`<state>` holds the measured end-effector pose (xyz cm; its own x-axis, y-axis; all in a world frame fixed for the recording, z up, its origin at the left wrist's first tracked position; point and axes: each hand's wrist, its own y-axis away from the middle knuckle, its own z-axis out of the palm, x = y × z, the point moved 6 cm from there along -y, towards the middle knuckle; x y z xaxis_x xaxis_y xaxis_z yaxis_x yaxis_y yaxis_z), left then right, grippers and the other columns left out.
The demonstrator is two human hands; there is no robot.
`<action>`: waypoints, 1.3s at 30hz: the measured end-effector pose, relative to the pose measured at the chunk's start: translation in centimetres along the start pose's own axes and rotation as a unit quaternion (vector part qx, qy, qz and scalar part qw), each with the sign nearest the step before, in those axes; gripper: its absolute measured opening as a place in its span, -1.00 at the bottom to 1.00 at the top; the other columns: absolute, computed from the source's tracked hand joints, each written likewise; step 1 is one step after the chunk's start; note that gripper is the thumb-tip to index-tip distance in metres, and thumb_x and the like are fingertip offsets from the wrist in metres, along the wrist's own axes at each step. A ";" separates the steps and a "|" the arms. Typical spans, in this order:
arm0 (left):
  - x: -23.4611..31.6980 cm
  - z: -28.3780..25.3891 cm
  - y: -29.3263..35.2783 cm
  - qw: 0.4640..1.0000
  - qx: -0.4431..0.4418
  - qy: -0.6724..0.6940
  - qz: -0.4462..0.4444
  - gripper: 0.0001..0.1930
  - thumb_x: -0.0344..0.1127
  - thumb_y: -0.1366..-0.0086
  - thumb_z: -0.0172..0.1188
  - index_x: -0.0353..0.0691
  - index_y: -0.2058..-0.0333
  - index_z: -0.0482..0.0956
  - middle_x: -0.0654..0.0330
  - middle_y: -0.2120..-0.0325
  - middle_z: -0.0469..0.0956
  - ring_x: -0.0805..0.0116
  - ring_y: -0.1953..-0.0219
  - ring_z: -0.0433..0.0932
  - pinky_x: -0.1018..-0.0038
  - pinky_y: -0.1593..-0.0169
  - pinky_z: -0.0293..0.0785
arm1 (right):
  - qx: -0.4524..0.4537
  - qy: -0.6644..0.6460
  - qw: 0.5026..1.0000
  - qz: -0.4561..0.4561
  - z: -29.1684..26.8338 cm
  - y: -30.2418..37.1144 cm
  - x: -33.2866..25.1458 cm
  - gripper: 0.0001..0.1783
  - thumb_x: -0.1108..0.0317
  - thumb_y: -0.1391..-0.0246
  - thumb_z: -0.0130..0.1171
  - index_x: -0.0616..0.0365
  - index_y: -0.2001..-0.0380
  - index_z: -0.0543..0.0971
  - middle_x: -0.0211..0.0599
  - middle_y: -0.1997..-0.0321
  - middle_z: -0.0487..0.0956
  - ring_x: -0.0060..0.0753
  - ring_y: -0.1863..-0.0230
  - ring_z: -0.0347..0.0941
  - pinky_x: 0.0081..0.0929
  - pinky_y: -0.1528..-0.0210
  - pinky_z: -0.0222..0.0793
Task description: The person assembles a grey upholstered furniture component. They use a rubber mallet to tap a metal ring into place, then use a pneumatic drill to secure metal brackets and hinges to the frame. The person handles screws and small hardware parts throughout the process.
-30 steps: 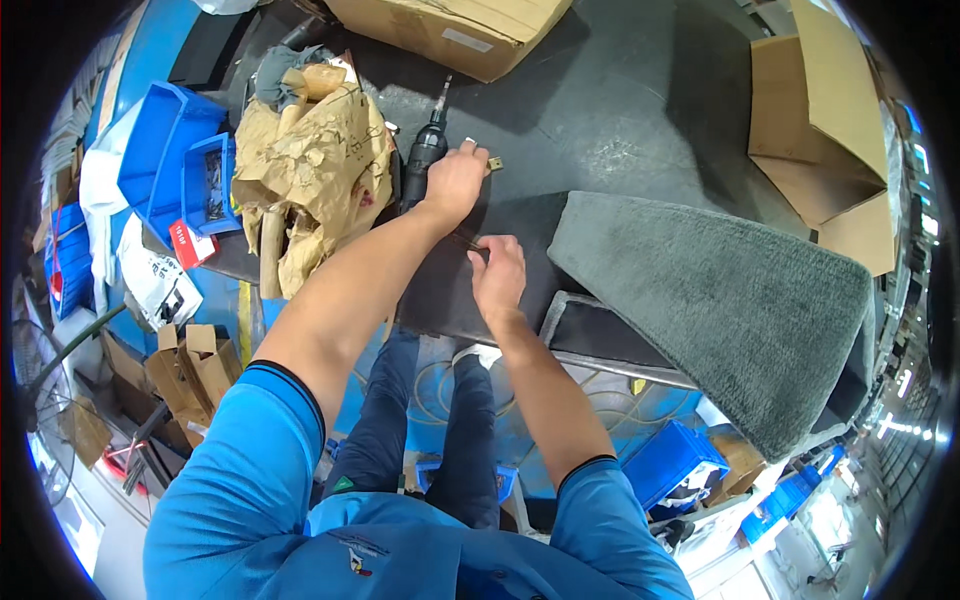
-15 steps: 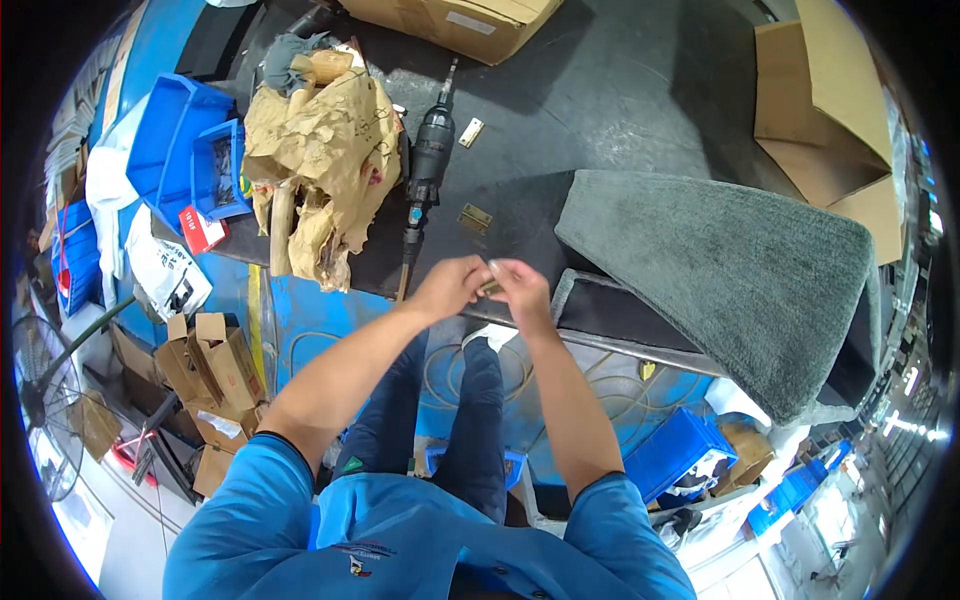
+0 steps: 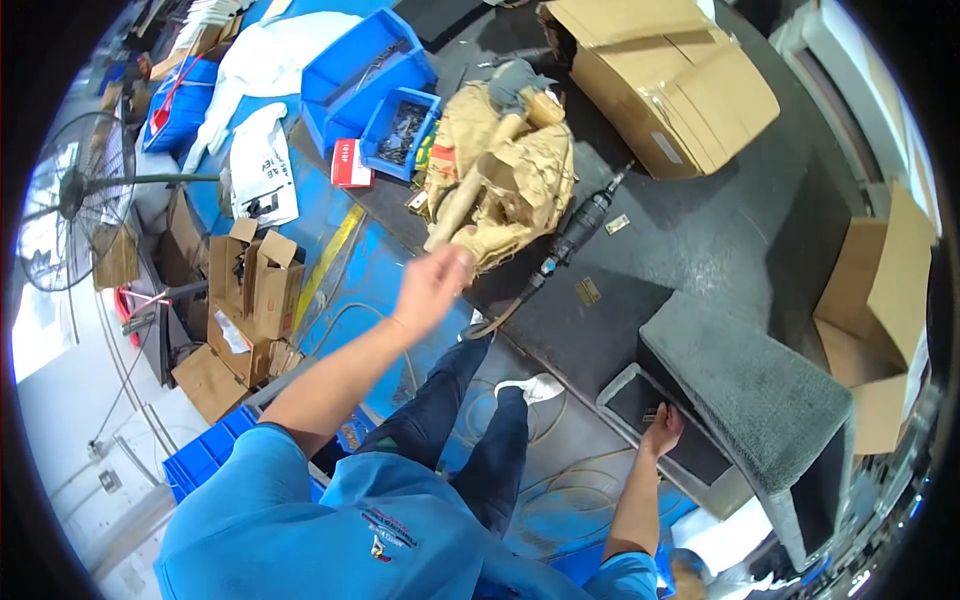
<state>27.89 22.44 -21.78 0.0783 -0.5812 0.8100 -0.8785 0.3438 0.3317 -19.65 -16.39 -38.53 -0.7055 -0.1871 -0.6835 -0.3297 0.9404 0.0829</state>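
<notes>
My right hand (image 3: pixel 662 431) holds a small brass hinge (image 3: pixel 650 413) between its fingertips, over the black inner face of a grey carpet-covered box (image 3: pixel 755 385) at the table's near right edge. My left hand (image 3: pixel 436 288) is in front of the crumpled brown paper (image 3: pixel 545 185), over the table edge; motion blurs its fingers, so I cannot make out whether anything is in them. A black power screwdriver (image 3: pixel 585 222) with a hose lies right of the paper. Two more brass hinges, a nearer one (image 3: pixel 587 291) and a farther one (image 3: pixel 617 224), lie beside it.
Blue bins stand at the far left; the small one (image 3: pixel 402 132) holds dark small parts. Next to it is a red-and-white box (image 3: pixel 351 164). Cardboard boxes sit at the back (image 3: pixel 680 85) and right (image 3: pixel 870 310). A fan (image 3: pixel 85 185) stands far left, and a hose coils on the floor.
My hands, together at the table edge before, are now apart. The right went with the hinge to the carpeted box, the left toward the paper. My view has turned left.
</notes>
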 end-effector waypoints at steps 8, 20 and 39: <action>6.6 2.2 -6.2 0.953 0.102 -0.164 0.233 -0.86 -0.39 -0.29 0.10 -0.34 0.27 0.52 -0.10 0.44 0.59 -0.22 0.37 0.59 0.01 0.25 0.53 | -0.277 -0.003 0.961 0.027 8.7 4.5 -11.0 -0.75 0.25 -0.28 0.27 0.22 0.12 0.66 -0.41 0.26 0.65 -0.55 0.23 0.53 -0.55 0.14 0.47; 5.2 6.0 -11.4 0.952 -0.233 -0.164 0.110 -0.66 -0.55 -0.25 -0.02 -0.33 0.03 0.58 -0.25 0.09 0.60 -0.24 -0.02 0.54 0.05 -0.07 0.48 | -0.214 0.091 0.967 0.102 30.1 -3.6 -33.4 -0.18 -0.26 -0.13 0.24 0.28 -0.14 0.44 0.05 0.09 0.67 0.06 -0.04 0.60 -0.15 -0.10 0.45; -1.1 12.1 -19.1 0.950 -0.193 -0.227 0.088 -0.67 -0.35 -0.32 0.03 -0.35 0.02 0.60 -0.23 -0.01 0.58 -0.19 -0.11 0.53 0.08 -0.12 0.47 | -0.472 -0.290 0.790 0.263 13.4 5.2 -28.2 -0.51 0.01 -0.26 0.17 0.15 -0.07 0.55 -0.49 0.37 0.55 -0.67 0.43 0.43 -0.60 0.45 0.27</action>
<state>38.92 7.64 -34.88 -0.3430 -0.7171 0.6067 -0.6131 0.6602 0.4338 6.93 -2.42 -28.54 -0.5845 0.5782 -0.5693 -0.6006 0.1636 0.7827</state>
